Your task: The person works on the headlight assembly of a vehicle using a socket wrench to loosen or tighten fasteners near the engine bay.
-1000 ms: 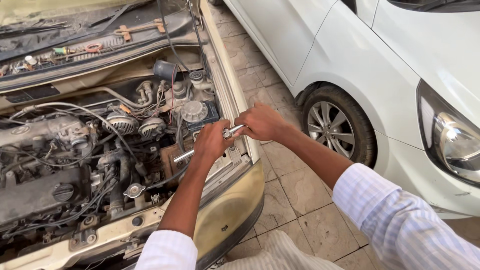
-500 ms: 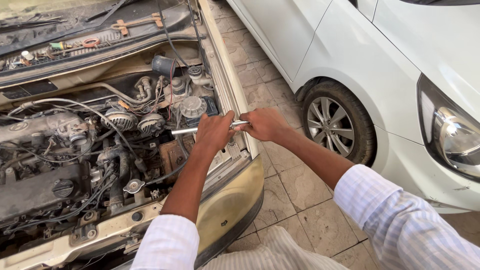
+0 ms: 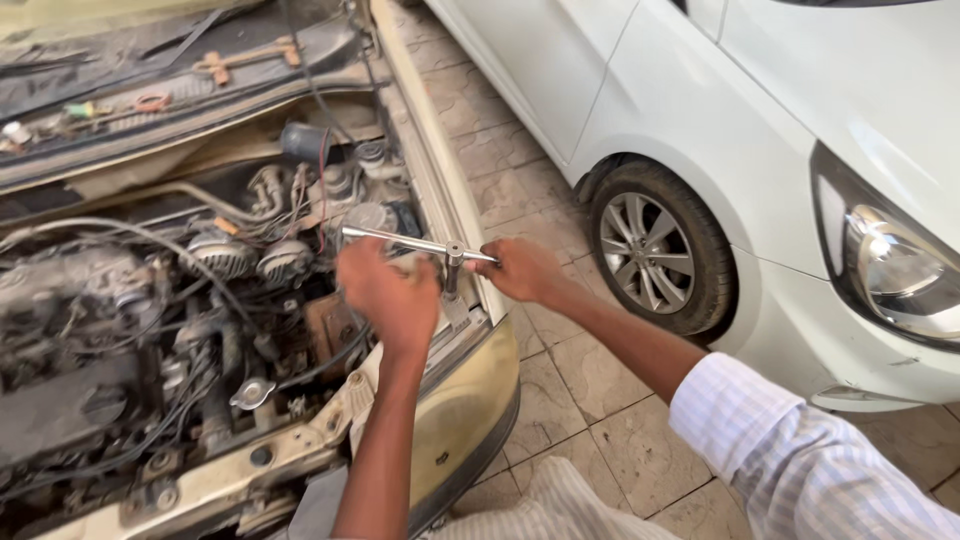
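Only the head view here, looking down into the open engine bay (image 3: 150,330) of an old yellowish car. It's crammed with hoses, wires and grimy parts; a round silver cap (image 3: 251,393) sits around 7 o'clock of the frame. Up at 11 o'clock, small bits lie on the dirty cowl ledge (image 3: 150,95), including an orange ring (image 3: 152,101), too small to say more. No readable labels that I can make out.

The T-handle wrench (image 3: 420,243) is near frame centre, over the car's front corner, bar roughly level, shaft pointing down. Left hand (image 3: 388,290) is curled around the bar's left half, right hand (image 3: 522,270) is wrapped on its right end. A white car (image 3: 760,130) is parked at 2 o'clock on the tiled floor (image 3: 610,420).
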